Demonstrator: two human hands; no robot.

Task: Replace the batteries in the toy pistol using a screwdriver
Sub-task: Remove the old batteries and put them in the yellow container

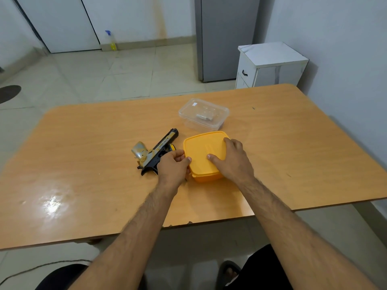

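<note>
The room is bright, with soft light all over. A big white shine sits on the smooth orange wooden table (83,164) near its left front (light from above bounces off it). Shadows are pale and small. The picture bends at the edges, so the table looks curved. Things look a little soft and fuzzy, not sharp.

Wooden table (83,164) carries toy pistol (156,152), yellow box (202,151), clear container (203,114).

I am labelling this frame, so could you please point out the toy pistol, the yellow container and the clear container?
toy pistol (165,142): head view, on its slide.
yellow container (202,150): head view, on its lid.
clear container (206,108): head view, on its lid.
</note>
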